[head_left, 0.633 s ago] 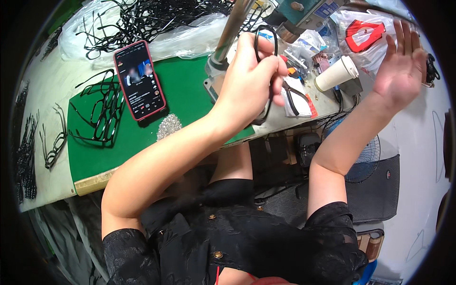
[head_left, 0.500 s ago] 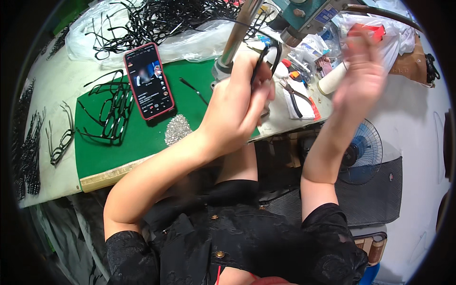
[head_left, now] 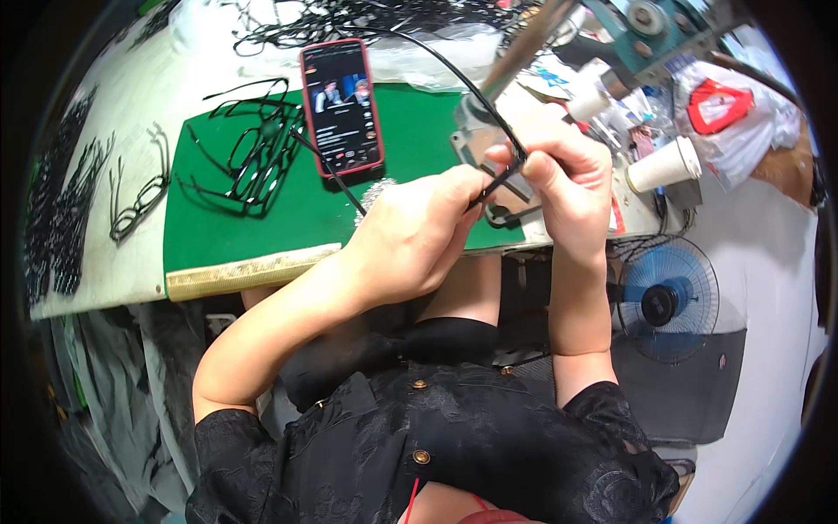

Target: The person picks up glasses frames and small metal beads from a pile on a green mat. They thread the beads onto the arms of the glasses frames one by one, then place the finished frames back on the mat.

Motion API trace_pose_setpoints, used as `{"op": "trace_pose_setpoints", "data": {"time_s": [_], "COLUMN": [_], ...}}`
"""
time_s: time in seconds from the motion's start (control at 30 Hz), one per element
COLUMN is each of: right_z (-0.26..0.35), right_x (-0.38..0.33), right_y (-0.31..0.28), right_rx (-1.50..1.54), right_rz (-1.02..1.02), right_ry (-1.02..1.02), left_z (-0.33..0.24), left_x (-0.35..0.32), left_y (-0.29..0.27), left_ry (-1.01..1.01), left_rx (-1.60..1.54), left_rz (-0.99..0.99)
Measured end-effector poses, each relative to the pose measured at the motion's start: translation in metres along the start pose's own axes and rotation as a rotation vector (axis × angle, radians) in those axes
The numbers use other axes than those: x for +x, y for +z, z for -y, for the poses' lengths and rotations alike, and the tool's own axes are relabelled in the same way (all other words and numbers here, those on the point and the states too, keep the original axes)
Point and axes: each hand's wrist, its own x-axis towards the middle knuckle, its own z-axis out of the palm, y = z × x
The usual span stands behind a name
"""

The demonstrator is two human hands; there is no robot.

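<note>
My left hand (head_left: pixel 410 231) is closed on a black eyeglass frame (head_left: pixel 499 182), most of it hidden by the fingers. Thumb and fingers of my right hand (head_left: pixel 572 179) pinch the same frame near a corner where a temple joins. One long, thin temple arches up and to the left from there; another thin black arm pokes out past my left hand, over the green mat (head_left: pixel 419 131). Just beyond my left hand lies a heap of tiny silvery pieces (head_left: pixel 377 190), partly covered. Below the frame is the metal base (head_left: pixel 476 140) of a teal bench machine (head_left: pixel 650 35).
A phone (head_left: pixel 340 109) in a red case lies on the mat, beside several black eyeglass frames (head_left: pixel 253 166). More frames and black temples lie at the left. A white cylinder (head_left: pixel 663 164) and plastic bags stand at the right; a fan (head_left: pixel 668 301) is beneath.
My right hand has come in from the right and now grips the eyeglass frame. My left hand has lowered slightly with it. The whole view has shifted.
</note>
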Motion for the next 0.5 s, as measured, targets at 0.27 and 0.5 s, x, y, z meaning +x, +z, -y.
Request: {"op": "trace_pose_setpoints", "data": {"time_s": [0.27,0.5], "right_z": [-0.038,-0.093], "right_x": [0.005,0.004], "right_y": [0.029,0.033], "right_rx": [0.18,-0.69], "right_rz": [0.317,0.187], "right_ry": [0.095,-0.123], "left_z": [-0.023,-0.05], "left_x": [-0.058,-0.086], "left_y": [-0.064,-0.149], "left_ry": [-0.238,-0.509], "left_rx": [0.277,0.465], "left_rz": [0.098,-0.012]}}
